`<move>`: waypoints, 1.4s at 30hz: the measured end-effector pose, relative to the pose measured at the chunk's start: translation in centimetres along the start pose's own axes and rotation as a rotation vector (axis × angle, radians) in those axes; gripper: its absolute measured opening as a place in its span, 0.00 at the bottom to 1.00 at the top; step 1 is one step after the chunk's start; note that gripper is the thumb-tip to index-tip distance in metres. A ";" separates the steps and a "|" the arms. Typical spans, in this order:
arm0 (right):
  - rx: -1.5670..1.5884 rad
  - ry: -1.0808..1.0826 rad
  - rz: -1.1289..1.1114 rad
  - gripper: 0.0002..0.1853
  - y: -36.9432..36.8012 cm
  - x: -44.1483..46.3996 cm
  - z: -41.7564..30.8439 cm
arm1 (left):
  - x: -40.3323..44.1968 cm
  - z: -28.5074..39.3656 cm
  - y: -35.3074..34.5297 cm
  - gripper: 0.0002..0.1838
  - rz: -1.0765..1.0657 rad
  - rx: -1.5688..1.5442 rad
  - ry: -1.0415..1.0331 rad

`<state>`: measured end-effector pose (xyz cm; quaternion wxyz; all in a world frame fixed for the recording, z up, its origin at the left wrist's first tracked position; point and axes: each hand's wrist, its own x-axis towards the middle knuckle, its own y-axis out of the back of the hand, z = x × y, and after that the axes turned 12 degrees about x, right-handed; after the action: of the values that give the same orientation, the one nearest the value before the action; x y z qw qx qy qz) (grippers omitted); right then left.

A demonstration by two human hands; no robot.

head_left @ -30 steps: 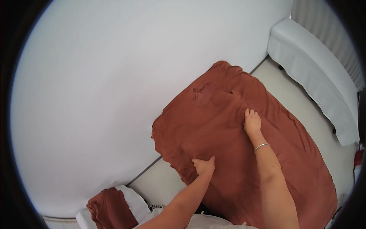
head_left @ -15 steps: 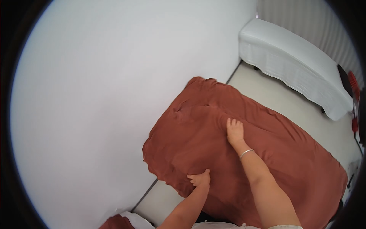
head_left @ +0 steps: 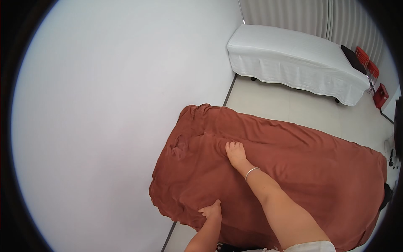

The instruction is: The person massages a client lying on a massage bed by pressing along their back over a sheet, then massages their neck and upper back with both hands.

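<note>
A reddish-brown sheet (head_left: 302, 168), creased and gathered at its left end, covers a long raised form. My right hand (head_left: 236, 154), with a pale bracelet at its wrist, presses on the sheet's middle; its fingers bend together over a ridge in the cloth, and their tips are hidden. Nearer to me, my left hand (head_left: 211, 209) rests on the sheet's near left part. Its thumb and forefinger are spread apart, while the other fingers are curled and partly hidden. What lies beneath the cloth does not show.
A bed with a white cover (head_left: 294, 54) stands across the pale floor (head_left: 273, 96), a dark pad (head_left: 353, 59) at its right end. Red stools (head_left: 367, 62) and a red box (head_left: 380, 95) are beyond. A white wall (head_left: 96, 117) bounds the left. A dark shape (head_left: 386, 196) shows at the sheet's right end.
The camera view has shifted, so the sheet and both hands sit lower and further left, and more of the far bed shows. Both hands stay at about the same places on the sheet.
</note>
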<state>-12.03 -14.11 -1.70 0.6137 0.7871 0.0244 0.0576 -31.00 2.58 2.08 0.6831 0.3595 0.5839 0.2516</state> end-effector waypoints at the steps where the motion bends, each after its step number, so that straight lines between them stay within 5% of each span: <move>1: 0.094 -0.001 -0.098 0.26 0.5 0.0 0.2 | 0.1 0.0 0.2 0.71 -0.032 -0.037 -0.005; 5: 0.018 0.071 -0.079 0.25 0.9 -0.7 0.3 | 1.6 -1.1 0.1 0.65 -0.090 -0.143 -0.130; 7: -0.131 0.126 0.265 0.21 -0.7 -1.2 -0.1 | 0.9 -0.9 -0.4 0.67 0.010 0.007 -0.092; 14: 0.121 0.050 -0.055 0.22 0.9 -0.1 0.8 | 2.4 -1.3 -0.7 0.71 -0.024 0.007 -0.043; 17: 0.020 0.114 -0.043 0.23 0.5 -0.7 0.7 | 3.7 -2.2 -0.8 0.75 -0.070 -0.020 -0.209; 19: -0.096 0.168 0.357 0.21 -1.2 -0.9 0.4 | 2.3 -1.7 -0.6 0.74 -0.008 0.110 -0.181; 22: -0.095 0.004 0.192 0.21 -1.2 -0.4 -0.7 | 0.5 0.0 -0.6 0.74 0.042 0.173 -0.067; 29: 0.085 0.091 -0.061 0.23 1.2 -0.5 1.0 | 3.0 -1.7 -0.6 0.73 -0.030 0.010 -0.178; 33: -0.085 0.048 0.081 0.29 -0.9 -0.9 -0.9 | 1.5 -0.7 -1.2 0.73 0.017 0.090 -0.073; 38: 0.012 -0.006 -0.268 0.35 4.1 -1.2 -0.2 | 0.0 -1.0 0.1 0.76 -0.040 0.026 -0.038; 42: 0.017 0.045 -0.158 0.34 3.7 -2.8 0.3 | -1.5 -1.0 0.3 0.78 -0.046 0.005 -0.036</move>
<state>-14.90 -15.61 1.64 0.6090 0.7863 0.1008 0.0263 -32.21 1.77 3.21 0.6983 0.3521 0.5801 0.2276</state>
